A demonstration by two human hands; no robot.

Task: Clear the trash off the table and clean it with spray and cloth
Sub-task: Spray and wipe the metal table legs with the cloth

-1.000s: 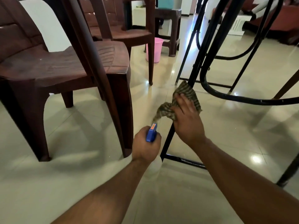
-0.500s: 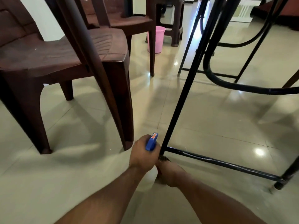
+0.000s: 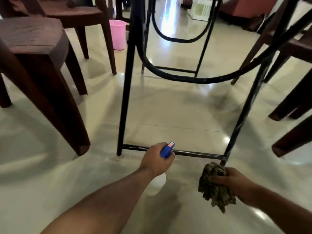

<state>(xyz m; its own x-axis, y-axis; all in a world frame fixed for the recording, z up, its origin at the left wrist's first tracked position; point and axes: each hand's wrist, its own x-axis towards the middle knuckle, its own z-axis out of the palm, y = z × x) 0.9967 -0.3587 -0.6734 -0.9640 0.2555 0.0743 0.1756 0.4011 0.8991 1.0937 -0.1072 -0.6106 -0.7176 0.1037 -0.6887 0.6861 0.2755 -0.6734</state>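
Observation:
I am low down, looking under the table at its black metal frame (image 3: 125, 92). My left hand (image 3: 156, 160) grips a spray bottle (image 3: 167, 150) with a blue nozzle head; its white body shows below my fist. The nozzle sits just in front of the frame's low crossbar (image 3: 194, 152). My right hand (image 3: 231, 179) clutches a bunched checked green-brown cloth (image 3: 214, 188) at the foot of the right table leg (image 3: 243, 112), where the leg meets the crossbar. The tabletop is out of view.
Dark brown plastic chairs stand at the left (image 3: 33, 53) and right (image 3: 293, 102). A pink bucket (image 3: 117, 34) sits on the glossy tiled floor (image 3: 168, 107) behind the left table leg. A curved black brace (image 3: 185, 80) hangs across the frame.
My right hand with the cloth moved from the foot of the left leg to the foot of the right leg. My left hand and bottle shifted right along the crossbar. The view swung right.

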